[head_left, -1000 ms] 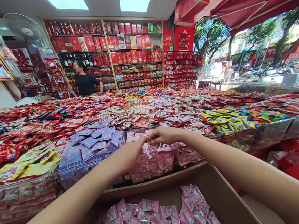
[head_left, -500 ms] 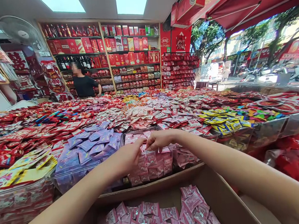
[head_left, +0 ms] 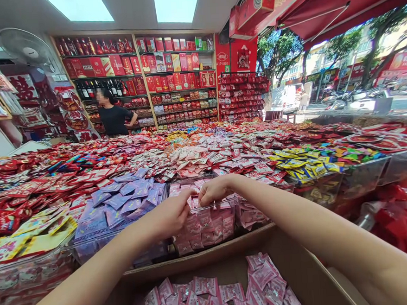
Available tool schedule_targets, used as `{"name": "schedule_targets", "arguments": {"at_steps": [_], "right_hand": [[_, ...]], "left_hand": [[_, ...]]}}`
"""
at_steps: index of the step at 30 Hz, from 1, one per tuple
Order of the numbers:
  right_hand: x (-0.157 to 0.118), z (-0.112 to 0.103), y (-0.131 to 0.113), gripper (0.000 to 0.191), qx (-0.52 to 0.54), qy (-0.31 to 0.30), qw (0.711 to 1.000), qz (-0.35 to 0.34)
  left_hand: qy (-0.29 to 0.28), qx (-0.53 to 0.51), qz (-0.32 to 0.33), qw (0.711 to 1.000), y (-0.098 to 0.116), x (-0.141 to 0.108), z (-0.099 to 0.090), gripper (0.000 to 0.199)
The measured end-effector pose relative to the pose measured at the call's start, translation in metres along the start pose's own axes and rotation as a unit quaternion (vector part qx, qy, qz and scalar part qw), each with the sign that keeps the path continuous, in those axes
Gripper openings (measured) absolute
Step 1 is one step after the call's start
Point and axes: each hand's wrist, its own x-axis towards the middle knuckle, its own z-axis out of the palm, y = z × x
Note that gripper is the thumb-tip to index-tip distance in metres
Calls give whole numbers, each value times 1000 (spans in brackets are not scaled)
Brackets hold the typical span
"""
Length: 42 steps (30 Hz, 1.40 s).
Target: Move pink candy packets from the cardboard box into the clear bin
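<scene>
Head view: my left hand [head_left: 171, 215] and right hand [head_left: 215, 190] meet fingertip to fingertip over the clear bin [head_left: 208, 226] of pink sachets [head_left: 203, 224] on the bench [head_left: 40, 257]; both curled, pinching at sachets, exact grip I cannot tell. Cardboard box [head_left: 309, 275] below holds matching pink packets [head_left: 261, 278]. Purple sachets [head_left: 123, 200] just left. Print on packets unreadable.

2 ceiling lights [head_left: 128, 3] above red-stocked shelves [head_left: 142, 77] (street, seemingly sunlit, right).
</scene>
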Motion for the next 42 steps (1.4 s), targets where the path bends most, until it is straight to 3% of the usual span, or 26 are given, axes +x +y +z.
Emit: {"name": "schedule_targets", "arguments": {"at_steps": [4,7,13,19,28,42], "right_hand": [[-1,-1,3,15,5,1,1000,-5],[-4,1,4,30,6,9,1000,-10],[-6,6,3,55,-36,27,999,-19],[-12,12,1,64,-103,36,994,-16],[-21,17,-1,64,-162,57,985,-18],[-22,20,0,49,-266,91,959,-19]], "left_hand": [[-3,-23,-2,1000,-2,-1,0,29],[-13,-45,9,999,-1,-2,0,28],[-30,-53,19,998,-1,-1,2,52],[-50,-39,34,997,0,4,3,44],[-29,-12,44,999,2,6,6,43],[-57,8,54,997,2,9,2,48]]}}
